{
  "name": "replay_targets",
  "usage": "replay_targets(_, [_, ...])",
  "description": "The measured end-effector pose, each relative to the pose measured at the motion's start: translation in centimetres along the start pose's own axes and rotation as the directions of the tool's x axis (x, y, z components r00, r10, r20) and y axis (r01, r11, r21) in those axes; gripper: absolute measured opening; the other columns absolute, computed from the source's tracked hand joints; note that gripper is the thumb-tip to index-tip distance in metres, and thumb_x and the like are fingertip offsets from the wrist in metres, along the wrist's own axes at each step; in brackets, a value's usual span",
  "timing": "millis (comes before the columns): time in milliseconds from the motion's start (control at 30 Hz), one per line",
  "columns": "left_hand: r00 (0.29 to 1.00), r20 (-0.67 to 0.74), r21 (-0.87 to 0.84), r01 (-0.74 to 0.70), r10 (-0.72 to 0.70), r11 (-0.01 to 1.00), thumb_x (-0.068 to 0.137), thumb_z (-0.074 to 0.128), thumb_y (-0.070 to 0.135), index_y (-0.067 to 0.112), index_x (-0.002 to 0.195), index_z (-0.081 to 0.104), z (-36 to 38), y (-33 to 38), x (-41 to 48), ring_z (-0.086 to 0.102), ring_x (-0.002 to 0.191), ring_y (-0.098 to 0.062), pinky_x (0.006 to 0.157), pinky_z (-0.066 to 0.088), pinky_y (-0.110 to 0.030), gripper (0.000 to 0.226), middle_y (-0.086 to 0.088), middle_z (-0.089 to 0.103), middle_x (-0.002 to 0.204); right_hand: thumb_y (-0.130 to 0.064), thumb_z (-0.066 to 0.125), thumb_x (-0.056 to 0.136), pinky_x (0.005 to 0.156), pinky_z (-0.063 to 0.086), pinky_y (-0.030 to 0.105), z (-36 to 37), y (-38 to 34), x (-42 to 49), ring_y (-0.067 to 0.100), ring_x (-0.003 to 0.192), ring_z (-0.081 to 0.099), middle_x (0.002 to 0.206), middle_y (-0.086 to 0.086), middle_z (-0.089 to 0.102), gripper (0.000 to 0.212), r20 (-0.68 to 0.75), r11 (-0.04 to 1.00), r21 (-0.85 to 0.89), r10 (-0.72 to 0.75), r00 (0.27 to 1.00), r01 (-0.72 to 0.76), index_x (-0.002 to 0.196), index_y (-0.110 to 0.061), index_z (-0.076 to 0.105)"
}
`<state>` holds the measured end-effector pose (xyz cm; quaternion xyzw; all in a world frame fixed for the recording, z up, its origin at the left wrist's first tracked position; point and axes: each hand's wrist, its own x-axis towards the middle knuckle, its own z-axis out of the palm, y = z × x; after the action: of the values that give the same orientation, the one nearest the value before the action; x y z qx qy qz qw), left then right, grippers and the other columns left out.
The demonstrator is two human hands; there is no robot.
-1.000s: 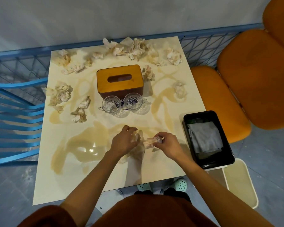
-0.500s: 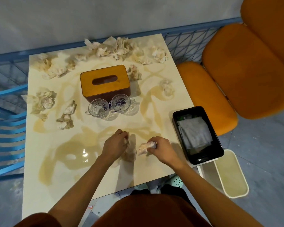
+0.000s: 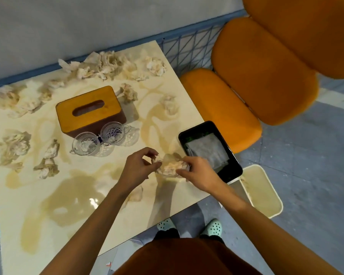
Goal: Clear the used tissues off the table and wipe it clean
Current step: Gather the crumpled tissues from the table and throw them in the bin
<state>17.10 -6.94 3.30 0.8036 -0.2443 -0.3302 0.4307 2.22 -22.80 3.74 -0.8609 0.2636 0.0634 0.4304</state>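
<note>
Since half a sec ago your hands have closed in on each other: the scraps you held apart are now pressed into one wad between them, & your view has swung to your right. Your left hand pinches the wad's left edge w/ thumb & curled fingers; your right hand curls round the other side. Both grip it, on or just off the table (can't tell which, the hands hide its underside).

Bunching makes sense, I'd judge: one ball means one trip to the bin, which stands on the floor just right of your right forearm, off the table's edge. The black tray w/ the grey cloth sits just past your right knuckles, prob. parked there so the cloth is in reach for wiping & stays out of the spill.

One more tissue lies beside your left forearm. Lots more remain: a couple well left of your left hand, & a long heap far ahead of both hands, past the tissue box & two glasses. A brown puddle spreads left of your left forearm. Early days, I reckon: clearing barely begun, wiping not started.
</note>
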Motion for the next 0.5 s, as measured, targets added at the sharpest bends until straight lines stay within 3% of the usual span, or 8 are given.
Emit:
replay_targets(200, [0.990,0.139,-0.075,-0.016,0.026,0.997,0.083,0.075,0.011,0.020,0.097,0.066,7.0,5.5,1.2,0.068,0.065,-0.020,0.045,0.048,-0.029,0.019,-0.001,0.065,0.094,-0.025,0.070,0.087,0.066,0.050,0.042,-6.4,5.5,-4.5,0.021,0.069,0.063,0.079,0.011,0.069,0.022,-0.128,0.992,0.006,0.122,0.984,-0.123,0.097,-0.006,0.069])
replay_targets(333, [0.972,0.224,-0.065,-0.052,0.065,0.997,0.081,0.078,0.013,0.025,0.095,0.066,12.2,8.5,1.9,0.066,0.067,-0.021,0.047,0.051,-0.029,0.022,0.002,0.066,0.094,-0.026,0.068,0.085,0.053,0.036,0.018,-10.4,10.0,-7.5,0.008,0.060,0.053,0.066,-0.001,0.061,0.013,-0.200,0.981,0.003,0.191,0.961,-0.195,0.076,-0.021,0.062])
replay_targets(500, [0.928,0.347,-0.046,-0.130,0.138,0.990,0.081,0.077,0.014,0.025,0.103,0.071,21.9,12.9,1.8,0.063,0.065,-0.015,0.046,0.054,-0.031,0.026,0.002,0.067,0.091,-0.024,0.067,0.088,0.052,0.035,0.022,-14.5,17.6,-12.6,0.007,0.056,0.055,0.063,-0.002,0.061,0.013,-0.243,0.946,0.093,0.325,0.914,-0.312,0.077,-0.018,0.063])
